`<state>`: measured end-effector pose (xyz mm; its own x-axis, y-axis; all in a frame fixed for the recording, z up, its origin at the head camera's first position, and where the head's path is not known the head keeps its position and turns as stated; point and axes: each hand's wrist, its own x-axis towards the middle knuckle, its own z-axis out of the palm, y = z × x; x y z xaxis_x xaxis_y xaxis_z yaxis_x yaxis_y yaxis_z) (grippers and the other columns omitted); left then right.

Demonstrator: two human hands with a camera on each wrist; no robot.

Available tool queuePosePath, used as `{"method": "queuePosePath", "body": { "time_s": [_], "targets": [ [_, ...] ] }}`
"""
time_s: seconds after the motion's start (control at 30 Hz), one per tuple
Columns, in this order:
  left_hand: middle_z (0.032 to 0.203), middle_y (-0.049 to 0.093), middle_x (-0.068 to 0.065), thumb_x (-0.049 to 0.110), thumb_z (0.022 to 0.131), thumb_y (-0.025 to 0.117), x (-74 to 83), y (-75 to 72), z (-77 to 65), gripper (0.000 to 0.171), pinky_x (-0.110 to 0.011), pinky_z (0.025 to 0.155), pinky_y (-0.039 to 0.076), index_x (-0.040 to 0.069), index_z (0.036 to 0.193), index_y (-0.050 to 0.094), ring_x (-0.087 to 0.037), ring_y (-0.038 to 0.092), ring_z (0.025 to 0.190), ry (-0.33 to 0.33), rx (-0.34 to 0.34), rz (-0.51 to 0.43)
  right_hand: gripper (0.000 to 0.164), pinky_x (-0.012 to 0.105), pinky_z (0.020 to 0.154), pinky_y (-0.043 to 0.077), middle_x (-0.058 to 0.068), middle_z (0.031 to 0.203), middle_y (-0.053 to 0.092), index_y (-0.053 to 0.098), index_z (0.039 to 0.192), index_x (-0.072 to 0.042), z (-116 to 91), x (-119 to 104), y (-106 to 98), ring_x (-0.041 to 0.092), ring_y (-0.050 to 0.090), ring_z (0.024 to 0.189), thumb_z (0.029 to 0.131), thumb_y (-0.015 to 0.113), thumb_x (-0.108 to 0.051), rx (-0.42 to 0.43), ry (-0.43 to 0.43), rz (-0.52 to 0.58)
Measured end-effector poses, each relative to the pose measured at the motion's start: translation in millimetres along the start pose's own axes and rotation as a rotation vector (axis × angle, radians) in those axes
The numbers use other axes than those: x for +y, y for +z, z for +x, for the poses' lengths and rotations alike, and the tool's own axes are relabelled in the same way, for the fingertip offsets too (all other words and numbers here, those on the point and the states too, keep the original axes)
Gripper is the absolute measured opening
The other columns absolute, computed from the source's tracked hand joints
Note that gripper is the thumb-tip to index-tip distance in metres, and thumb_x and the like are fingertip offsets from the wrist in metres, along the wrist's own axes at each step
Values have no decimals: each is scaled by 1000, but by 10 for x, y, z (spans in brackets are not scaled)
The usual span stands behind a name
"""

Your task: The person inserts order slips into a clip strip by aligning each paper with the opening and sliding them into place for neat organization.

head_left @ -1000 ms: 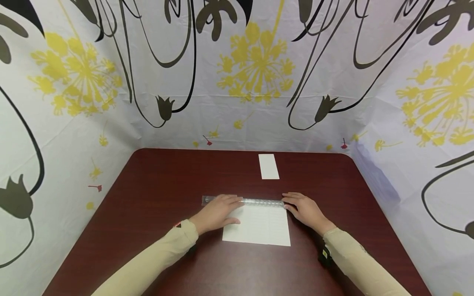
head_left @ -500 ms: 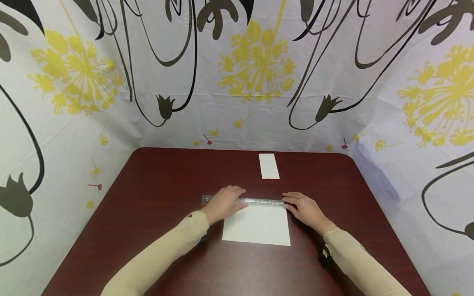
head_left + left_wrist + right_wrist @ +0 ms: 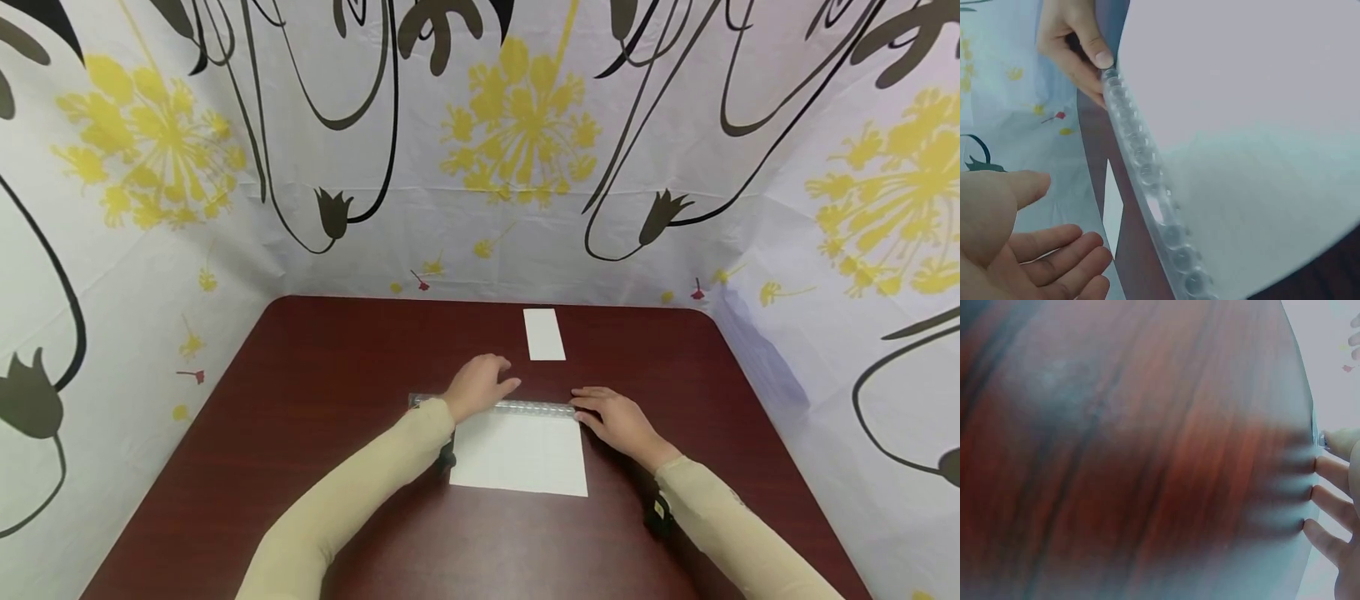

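A clear plastic ruler (image 3: pixel 538 408), with a row of round shapes along it in the left wrist view, lies across the far edge of a white sheet of paper (image 3: pixel 521 458). My right hand (image 3: pixel 618 425) holds the ruler's right end, thumb at the near side and fingers beyond it. In the right wrist view its fingertips (image 3: pixel 1311 492) rest on the tabletop. My left hand (image 3: pixel 478 387) is over the ruler, fingers loosely spread with nothing in them. Behind it lies a small white paper card (image 3: pixel 544 335). My left forearm hides part of the ruler's left end.
The dark red-brown table (image 3: pixel 345 350) has rounded back corners. Patterned white cloth (image 3: pixel 420 200) surrounds it at the back and both sides.
My left hand has lifted off the ruler and moved forward and right, toward the back of the table. The right hand, ruler and paper stay in place.
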<state>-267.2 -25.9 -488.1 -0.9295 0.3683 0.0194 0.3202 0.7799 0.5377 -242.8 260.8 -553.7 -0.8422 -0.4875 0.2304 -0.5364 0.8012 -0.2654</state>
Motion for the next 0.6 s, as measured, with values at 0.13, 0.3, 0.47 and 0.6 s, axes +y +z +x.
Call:
{"method": "queuePosePath", "body": {
  "time_s": [0.13,0.3,0.47,0.6],
  "targets": [
    [119,72,-11,32,96,64,29,2,152,40,-37,94,56,3,123,67,-23,69,109,-51,18,-27,34,50,99,53,8,136,64,70,123,-10,5,-5,-6,30,58,128,95,65,-29,-19,9,9],
    [118,73,-11,32,97,64,64,2,330,37,-39,92,57,3,118,70,-24,70,107,-125,28,-27,35,50,99,52,8,136,64,70,124,-10,15,-2,-14,30,58,129,95,65,-29,-30,15,11],
    [98,75,-4,35,96,63,103,23,500,30,-36,80,57,7,100,75,-19,69,88,-209,36,-16,35,50,98,53,8,135,65,71,123,-10,27,3,-31,30,58,128,95,66,-29,-26,12,7],
    [55,52,5,35,96,61,114,71,655,43,-27,55,44,12,60,60,-10,49,56,-278,11,-31,35,50,99,53,8,135,65,71,123,-10,33,4,-35,30,58,128,95,66,-30,-36,17,15]
  ]
}}
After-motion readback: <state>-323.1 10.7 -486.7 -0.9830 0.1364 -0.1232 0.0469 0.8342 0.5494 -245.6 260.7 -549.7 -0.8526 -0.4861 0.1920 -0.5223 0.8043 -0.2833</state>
